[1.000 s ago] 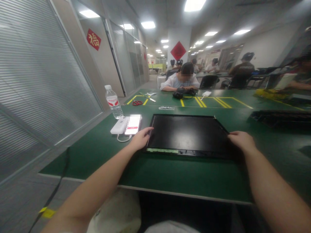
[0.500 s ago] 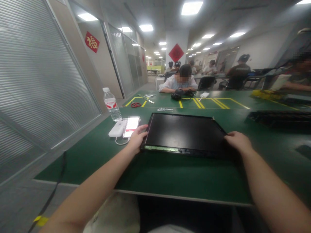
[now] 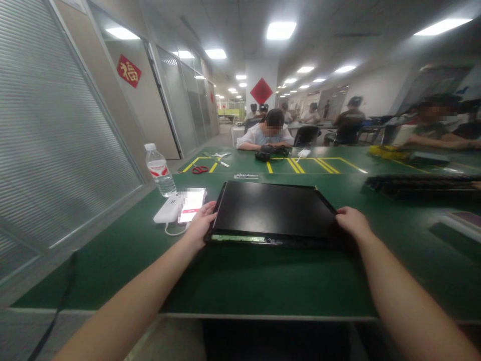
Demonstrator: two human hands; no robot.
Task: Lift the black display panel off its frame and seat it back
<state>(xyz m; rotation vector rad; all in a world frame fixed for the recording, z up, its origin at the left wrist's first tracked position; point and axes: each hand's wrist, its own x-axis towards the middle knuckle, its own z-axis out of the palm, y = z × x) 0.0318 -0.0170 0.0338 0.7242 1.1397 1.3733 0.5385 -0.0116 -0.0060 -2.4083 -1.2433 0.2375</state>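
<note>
A flat black display panel point(image 3: 276, 208) with a thin frame lies low over the green table. A bare greenish circuit strip runs along the left part of its near edge. My left hand point(image 3: 202, 223) grips the panel's left edge, fingers partly hidden beneath or behind it. At the right edge, my right hand point(image 3: 352, 223) is closed with the thumb on top. Whether the panel rests on the table or is slightly lifted, I cannot tell.
Left of the panel are a phone point(image 3: 192, 204), a white power bank point(image 3: 166, 209) with a cable, and a water bottle point(image 3: 161, 173). Red-handled scissors point(image 3: 200, 170) lie farther back. Dark long parts point(image 3: 417, 185) sit to the right. A person point(image 3: 272, 133) sits across the table point(image 3: 263, 286).
My view has turned slightly right and up, so the scene sits farther left and lower. Both hands keep their hold on the display panel, which shows no clear movement on the table.
</note>
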